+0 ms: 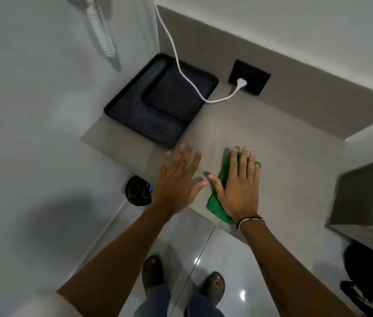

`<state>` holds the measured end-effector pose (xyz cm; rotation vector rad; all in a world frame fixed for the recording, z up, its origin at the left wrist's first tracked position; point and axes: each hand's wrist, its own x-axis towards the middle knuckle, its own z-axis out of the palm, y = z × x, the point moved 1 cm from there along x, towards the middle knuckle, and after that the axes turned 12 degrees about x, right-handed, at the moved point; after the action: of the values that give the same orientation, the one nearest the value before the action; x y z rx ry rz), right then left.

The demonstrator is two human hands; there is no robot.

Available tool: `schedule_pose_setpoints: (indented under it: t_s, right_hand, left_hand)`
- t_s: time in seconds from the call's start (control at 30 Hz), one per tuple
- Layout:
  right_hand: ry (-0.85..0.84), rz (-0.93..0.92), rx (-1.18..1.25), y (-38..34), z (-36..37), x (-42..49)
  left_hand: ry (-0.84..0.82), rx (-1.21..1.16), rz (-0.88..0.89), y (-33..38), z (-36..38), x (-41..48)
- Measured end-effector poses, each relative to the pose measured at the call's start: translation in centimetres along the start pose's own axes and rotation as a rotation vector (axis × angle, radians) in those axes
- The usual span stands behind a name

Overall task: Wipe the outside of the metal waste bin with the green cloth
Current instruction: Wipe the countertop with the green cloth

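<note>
The green cloth point(217, 202) lies folded on the grey counter point(283, 156) near its front edge. My right hand point(238, 186) rests flat on top of it, fingers spread, covering most of it. My left hand point(176, 179) hovers flat and open just to the left of the cloth, holding nothing, thumb close to my right thumb. The waste bin point(137, 191) stands on the floor below the counter's left end, dark inside with a black liner; my left hand hides its right side.
A black tray point(135, 115) sits at the counter's back left corner. A white cable point(181, 72) runs over it to a plug in a black socket plate point(249, 76). A dark bag point(370, 271) stands on the floor at right. My feet are on glossy tiles.
</note>
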<state>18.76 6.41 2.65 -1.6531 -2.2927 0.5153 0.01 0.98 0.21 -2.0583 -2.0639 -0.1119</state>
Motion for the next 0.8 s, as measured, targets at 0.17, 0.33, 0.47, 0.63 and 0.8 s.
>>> schedule_pose_setpoints:
  t_s: [0.17, 0.33, 0.47, 0.63, 0.8]
  right_hand:
    - [0.060, 0.060, -0.055, 1.8, 4.5, 0.1]
    - [0.077, 0.103, -0.093, 1.9, 5.0, 0.1]
    - [0.033, 0.137, -0.049, 1.4, 4.7, -0.1]
    - [0.043, 0.110, 0.003, 1.4, 4.3, -0.2]
    - [0.073, 0.075, 0.071, 1.5, 4.1, -0.5]
  left_hand:
    - [-0.009, 0.024, -0.053, 0.9, 4.6, -1.8]
    - [0.023, 0.034, -0.081, 0.9, 5.2, -1.8]
    - [0.008, 0.029, -0.078, 0.9, 5.4, -2.0]
    - [-0.021, 0.017, -0.090, 0.9, 5.4, -2.0]
    - [-0.061, -0.011, -0.097, 0.9, 5.3, -2.0]
